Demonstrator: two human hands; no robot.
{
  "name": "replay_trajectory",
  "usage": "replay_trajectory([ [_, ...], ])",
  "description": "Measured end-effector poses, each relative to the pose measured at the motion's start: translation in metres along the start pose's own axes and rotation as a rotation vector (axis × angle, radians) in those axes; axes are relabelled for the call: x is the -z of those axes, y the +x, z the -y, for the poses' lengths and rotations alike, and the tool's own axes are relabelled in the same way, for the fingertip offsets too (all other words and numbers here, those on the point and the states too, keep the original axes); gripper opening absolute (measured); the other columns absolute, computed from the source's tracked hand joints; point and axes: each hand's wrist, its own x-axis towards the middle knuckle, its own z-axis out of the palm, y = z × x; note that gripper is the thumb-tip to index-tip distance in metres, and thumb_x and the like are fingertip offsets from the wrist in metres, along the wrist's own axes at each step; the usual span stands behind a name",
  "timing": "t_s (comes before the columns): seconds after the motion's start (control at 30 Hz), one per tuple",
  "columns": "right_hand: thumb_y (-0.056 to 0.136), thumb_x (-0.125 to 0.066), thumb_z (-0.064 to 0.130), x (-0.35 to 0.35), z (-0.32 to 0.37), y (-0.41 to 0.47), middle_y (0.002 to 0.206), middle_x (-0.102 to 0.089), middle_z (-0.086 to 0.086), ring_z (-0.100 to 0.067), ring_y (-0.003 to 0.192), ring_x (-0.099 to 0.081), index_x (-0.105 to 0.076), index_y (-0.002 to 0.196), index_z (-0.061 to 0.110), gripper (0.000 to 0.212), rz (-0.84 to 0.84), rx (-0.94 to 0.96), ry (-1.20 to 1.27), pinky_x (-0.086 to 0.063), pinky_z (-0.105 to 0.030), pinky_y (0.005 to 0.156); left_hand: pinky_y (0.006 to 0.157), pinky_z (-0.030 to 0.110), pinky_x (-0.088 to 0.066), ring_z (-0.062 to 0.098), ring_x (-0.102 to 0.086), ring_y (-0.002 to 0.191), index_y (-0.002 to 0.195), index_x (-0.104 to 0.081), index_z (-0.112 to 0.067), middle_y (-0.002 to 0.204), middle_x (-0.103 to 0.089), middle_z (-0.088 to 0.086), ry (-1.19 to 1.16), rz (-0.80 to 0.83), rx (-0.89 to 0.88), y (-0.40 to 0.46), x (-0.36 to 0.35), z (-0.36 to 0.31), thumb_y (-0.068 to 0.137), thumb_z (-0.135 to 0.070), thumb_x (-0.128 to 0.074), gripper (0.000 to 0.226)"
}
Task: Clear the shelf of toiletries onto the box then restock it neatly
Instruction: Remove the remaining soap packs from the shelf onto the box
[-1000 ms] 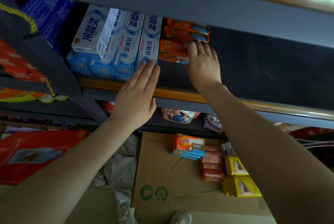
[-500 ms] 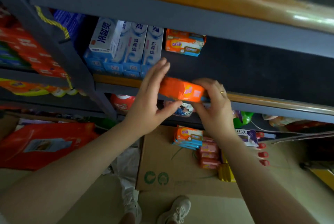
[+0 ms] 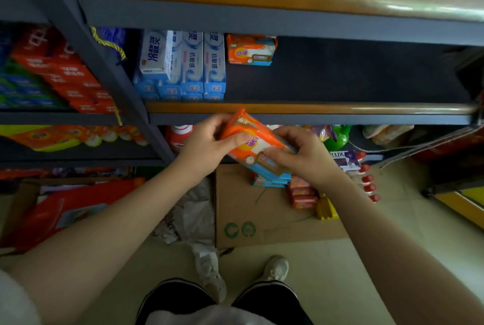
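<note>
Holding one orange soap pack (image 3: 255,145) between them, both hands sit mid-frame, just below the shelf (image 3: 314,109) front edge. Left hand (image 3: 207,145) grips the pack's upper-left end, fingers curled round it, thumb on top. Right hand (image 3: 303,153) pinches the lower-right end w/ curled fingers. Pack is tilted, orange end up-left, blue strip down-right, held in air over the box (image 3: 251,222).

Shelf: right two-thirds of the dark deck is bare, lots of room from centre to the far-right post. Left part holds toothpaste cartons (image 3: 193,62), white/blue w/ Chinese print, standing side by side, one leaning at the left. Just right of them, toward the back, a second soap stack (image 3: 250,49), "NEW" tag at its corner.

Box lies flat on the floor, lower centre, green recycling marks on the near part. Its far edge carries more soap packs (image 3: 272,180), pink bars (image 3: 303,193) & yellow bars (image 3: 326,210), touching in a row; near half is bare cardboard.

Held pack also reads "NEW"; other print too blurred. A purple "LUX" carton (image 3: 343,159) sits right of the right hand. Red cartons (image 3: 65,73) fill the upper-left bay.
</note>
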Motion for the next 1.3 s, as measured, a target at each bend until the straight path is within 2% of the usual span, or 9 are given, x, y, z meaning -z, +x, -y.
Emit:
replay_trajectory([
  [0.13,0.089,-0.059,0.014,0.009,0.011,-0.016,0.086,-0.066,0.0,-0.012,0.079,-0.063,-0.065,0.097,0.013,0.01,-0.046,-0.152,0.32,-0.051,-0.028,0.073,0.073,0.027,-0.053,0.012,-0.065,0.084,0.094,-0.059,-0.023,0.092,-0.066,-0.003,-0.192,-0.016,0.25,-0.003,-0.011,0.001,0.084,-0.026,-0.062,0.011],
  [0.3,0.085,-0.053,0.029,0.028,0.014,-0.031,0.096,-0.068,-0.006,-0.019,0.091,-0.067,-0.061,0.102,0.014,0.024,0.122,-0.225,0.65,-0.056,-0.032,0.081,0.057,0.029,-0.052,0.016,-0.066,0.076,0.097,-0.06,-0.018,0.087,-0.068,0.003,-0.474,0.095,0.666,0.001,-0.022,0.003,0.076,-0.042,-0.063,0.032],
  [0.37,0.079,-0.055,0.034,0.034,0.013,-0.032,0.097,-0.068,-0.007,-0.023,0.092,-0.066,-0.062,0.103,0.014,0.032,0.153,-0.218,0.63,-0.056,-0.034,0.083,0.049,0.025,-0.05,0.014,-0.065,0.063,0.094,-0.062,-0.015,0.078,-0.068,0.004,-0.505,0.104,0.79,0.003,-0.029,0.003,0.08,-0.044,-0.061,0.033],
  [0.47,0.087,-0.056,0.032,0.047,0.007,-0.027,0.076,-0.067,-0.002,-0.017,0.069,-0.062,-0.063,0.094,0.016,0.019,0.069,-0.255,0.537,-0.052,-0.023,0.063,0.048,0.021,-0.05,0.013,-0.063,0.052,0.093,-0.062,-0.008,0.073,-0.068,0.008,-0.491,0.161,0.938,0.004,-0.045,0.0,0.089,-0.043,-0.052,0.037],
  [0.67,0.097,-0.041,0.038,0.079,-0.02,-0.021,0.065,-0.058,-0.006,-0.014,0.054,-0.052,-0.06,0.089,0.009,0.036,0.009,-0.527,0.565,-0.044,-0.018,0.045,0.044,0.021,-0.051,0.013,-0.065,0.049,0.089,-0.064,-0.004,0.067,-0.069,0.008,-0.529,0.241,1.001,0.001,-0.08,0.0,0.09,-0.042,-0.048,0.042],
  [0.9,0.088,-0.054,0.041,0.094,-0.078,-0.02,0.087,-0.069,-0.007,-0.015,0.071,-0.069,-0.061,0.101,0.012,0.033,-0.005,-0.666,0.84,-0.056,-0.026,0.061,0.05,0.022,-0.05,0.013,-0.063,0.052,0.097,-0.061,-0.014,0.069,-0.069,0.006,-0.284,0.107,0.812,-0.001,-0.118,0.002,0.089,-0.039,-0.055,0.026],
  [1.13,0.079,-0.073,0.025,0.068,-0.138,-0.013,0.13,-0.049,-0.007,-0.019,0.116,-0.049,-0.04,0.135,0.014,0.067,0.114,-0.241,-0.019,-0.044,-0.032,0.096,0.063,0.017,-0.051,0.012,-0.062,0.085,0.113,-0.043,-0.028,0.105,-0.058,-0.001,0.21,0.053,0.29,-0.008,-0.127,0.056,0.086,-0.02,-0.064,0.036],
  [1.23,0.072,-0.066,0.054,0.055,-0.161,-0.01,0.148,-0.032,-0.005,-0.028,0.134,-0.032,-0.035,0.142,0.023,0.083,0.161,0.037,-0.449,-0.03,-0.043,0.107,0.07,0.016,-0.05,0.009,-0.059,0.094,0.116,-0.041,-0.032,0.112,-0.055,-0.003,0.249,0.09,0.321,-0.011,-0.124,0.082,0.087,-0.023,-0.063,0.038],
  [1.3,0.066,-0.059,0.06,0.041,-0.171,-0.01,0.143,-0.041,-0.009,-0.035,0.129,-0.04,-0.04,0.14,0.02,0.087,0.245,0.204,-0.625,-0.033,-0.049,0.105,0.063,0.013,-0.051,0.003,-0.058,0.089,0.119,-0.04,-0.029,0.11,-0.053,-0.006,0.214,0.084,0.39,-0.012,-0.125,0.098,0.088,-0.02,-0.061,0.039],
])
